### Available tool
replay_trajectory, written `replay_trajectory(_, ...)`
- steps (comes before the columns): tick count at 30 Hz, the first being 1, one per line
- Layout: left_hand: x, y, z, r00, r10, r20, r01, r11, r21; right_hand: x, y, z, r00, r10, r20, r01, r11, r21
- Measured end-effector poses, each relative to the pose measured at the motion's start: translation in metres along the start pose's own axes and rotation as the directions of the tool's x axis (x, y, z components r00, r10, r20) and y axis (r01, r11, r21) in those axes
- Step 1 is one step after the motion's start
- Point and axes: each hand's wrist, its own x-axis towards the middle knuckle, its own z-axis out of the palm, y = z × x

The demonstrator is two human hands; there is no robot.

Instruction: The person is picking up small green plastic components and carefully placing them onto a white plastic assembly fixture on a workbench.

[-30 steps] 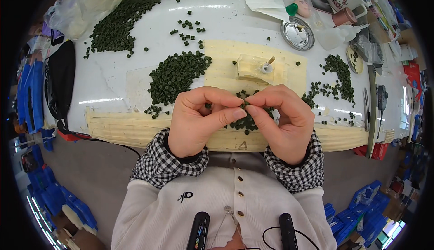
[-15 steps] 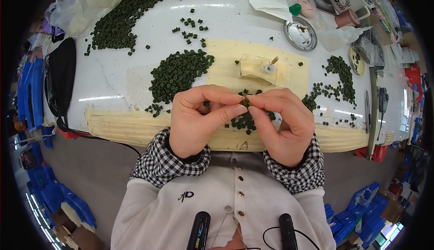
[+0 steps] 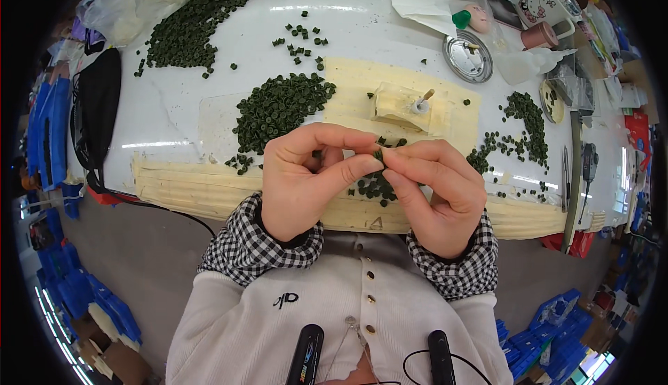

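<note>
My left hand (image 3: 304, 180) and my right hand (image 3: 440, 191) meet at the table's near edge, thumbs and forefingers pinched together. Between their fingertips is a small dark green part (image 3: 378, 155), mostly covered by the fingers. Just under the hands lies a small heap of similar green pieces (image 3: 376, 189), partly hidden. A larger pile of dark green spool-shaped pieces (image 3: 276, 112) sits to the left of my hands. Beyond my fingers, a cream block (image 3: 396, 109) with a short upright peg (image 3: 422, 102) rests on a yellowish taped sheet (image 3: 348, 79).
More green pieces form a big pile (image 3: 191, 34) at the far left and a smaller one (image 3: 527, 124) at the right. A round metal dish (image 3: 467, 57), a white squeeze bottle (image 3: 525, 66) and a mug (image 3: 543, 4) stand far right. A black mask-like cloth (image 3: 99, 117) hangs at the left edge.
Both hands stay nearly in place, fingertips shifting slightly around the small green part, which appears turned. The table view has slid a little to the right.
</note>
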Motion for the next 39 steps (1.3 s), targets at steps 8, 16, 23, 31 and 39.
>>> replay_trajectory(8,0.000,0.007,-0.001,0.998,0.047,0.037,-0.050,0.995,0.091,-0.003,0.001,0.002,0.999,0.030,-0.026,-0.030,0.999,0.032)
replay_trajectory(16,-0.001,0.008,0.001,0.998,0.045,0.047,-0.050,0.995,0.089,-0.004,0.004,0.003,0.999,0.015,-0.052,-0.014,1.000,0.017)
replay_trajectory(23,-0.001,0.009,0.000,0.998,0.043,0.049,-0.048,0.994,0.102,-0.003,0.003,0.002,0.999,0.017,-0.051,-0.017,1.000,0.016)
replay_trajectory(31,-0.001,0.009,0.000,0.995,0.038,0.087,-0.049,0.991,0.123,-0.002,0.008,0.003,0.995,0.016,-0.098,-0.012,0.999,0.045)
replay_trajectory(39,-0.002,0.009,0.002,0.994,0.048,0.096,-0.059,0.992,0.113,-0.002,0.007,0.003,0.995,-0.028,-0.092,0.028,1.000,-0.004)
